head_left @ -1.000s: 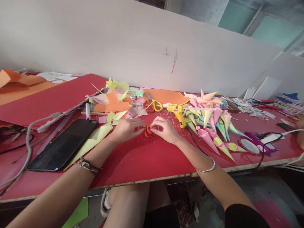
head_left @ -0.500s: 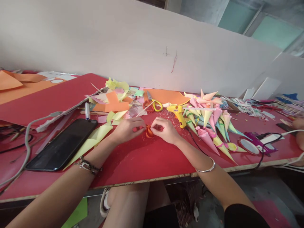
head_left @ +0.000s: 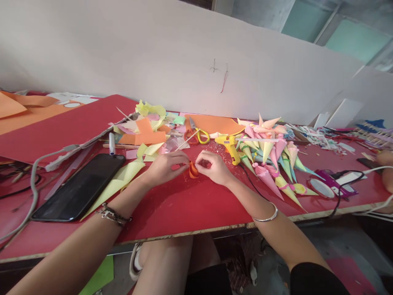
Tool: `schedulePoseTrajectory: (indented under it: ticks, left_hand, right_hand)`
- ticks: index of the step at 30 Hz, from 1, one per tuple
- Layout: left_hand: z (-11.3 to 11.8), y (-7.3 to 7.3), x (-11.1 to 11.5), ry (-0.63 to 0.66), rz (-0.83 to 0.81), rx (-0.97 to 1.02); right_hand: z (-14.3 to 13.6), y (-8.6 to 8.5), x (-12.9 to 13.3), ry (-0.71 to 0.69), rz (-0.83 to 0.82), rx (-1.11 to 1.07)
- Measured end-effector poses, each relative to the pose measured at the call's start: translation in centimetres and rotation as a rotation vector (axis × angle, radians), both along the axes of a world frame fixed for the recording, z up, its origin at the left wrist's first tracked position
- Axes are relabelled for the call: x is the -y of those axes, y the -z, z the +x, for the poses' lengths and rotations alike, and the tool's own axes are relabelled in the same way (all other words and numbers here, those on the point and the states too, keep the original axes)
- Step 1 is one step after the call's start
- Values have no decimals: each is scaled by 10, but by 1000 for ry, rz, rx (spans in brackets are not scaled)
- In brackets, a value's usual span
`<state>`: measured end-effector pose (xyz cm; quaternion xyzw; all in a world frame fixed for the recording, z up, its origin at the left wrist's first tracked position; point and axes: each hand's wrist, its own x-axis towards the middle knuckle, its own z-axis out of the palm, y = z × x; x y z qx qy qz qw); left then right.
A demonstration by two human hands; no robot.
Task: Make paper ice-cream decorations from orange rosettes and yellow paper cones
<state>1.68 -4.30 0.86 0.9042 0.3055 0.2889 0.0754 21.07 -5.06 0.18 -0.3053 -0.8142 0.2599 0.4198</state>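
Between my two hands is a small curled orange paper piece (head_left: 193,170), just above the red tabletop (head_left: 181,209). My left hand (head_left: 167,167) pinches its left upper edge with thumb and forefinger. On the opposite side, the fingertips of my right hand (head_left: 213,167) are closed on its rim. The fingers partly cover the paper, so its full shape is hidden. A yellow glue gun (head_left: 229,148) lies right beside my right hand, and scissors with yellow and red handles (head_left: 202,136) rest behind both hands.
Pastel paper cones (head_left: 270,151) are heaped at the right. A black phone (head_left: 80,186), a marker (head_left: 111,143) and a rolled yellow paper (head_left: 118,180) lie at the left. Paper scraps (head_left: 147,131) pile up behind. Another person's hand (head_left: 387,159) shows at the far right edge.
The orange paper piece appears very slightly turned between my fingertips. Both hands stay in nearly the same place; the view has shifted a touch.
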Motion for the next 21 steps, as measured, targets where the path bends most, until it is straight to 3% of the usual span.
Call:
schedulePoseTrajectory:
  ticks: [21]
  left_hand:
    - [2,1,0,-33,14,83]
  right_hand:
    - [1,3,-2,42,37,59]
